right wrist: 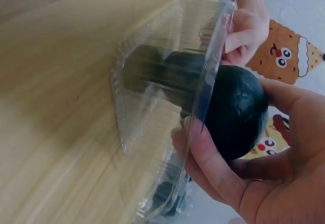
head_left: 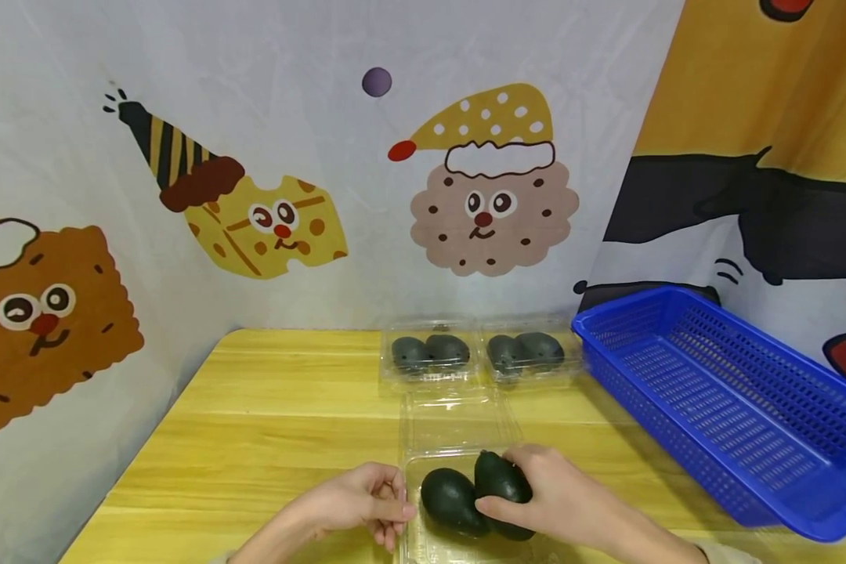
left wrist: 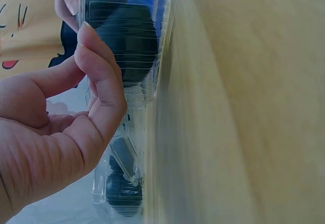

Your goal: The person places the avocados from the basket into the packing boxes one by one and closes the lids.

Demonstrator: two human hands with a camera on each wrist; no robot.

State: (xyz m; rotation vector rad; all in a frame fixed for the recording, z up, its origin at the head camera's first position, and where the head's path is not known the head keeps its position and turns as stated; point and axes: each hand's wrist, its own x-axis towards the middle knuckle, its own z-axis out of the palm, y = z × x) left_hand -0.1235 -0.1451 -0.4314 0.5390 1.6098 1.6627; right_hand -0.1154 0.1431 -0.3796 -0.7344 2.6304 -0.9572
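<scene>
My right hand (head_left: 553,493) grips a dark green avocado (head_left: 502,479), with the thumb on its near side and the fingers round the far side. The avocado sits partly inside an open clear plastic clamshell box (head_left: 423,548), as the right wrist view shows with its top above the rim. Beside it in the box lies a second dark avocado (head_left: 451,497), on its side. With thumb and forefinger, my left hand (head_left: 359,501) pinches the box's left rim. The box's lid (head_left: 458,419) is folded back, away from me, onto the table.
Behind the lid stand two closed clear boxes, a left one (head_left: 430,376) and a right one (head_left: 536,372), each holding two dark avocados. A blue perforated plastic basket (head_left: 648,403) stands at the right. The wood-grain table (head_left: 275,415) meets a cartoon-print cloth (head_left: 310,301) at the back.
</scene>
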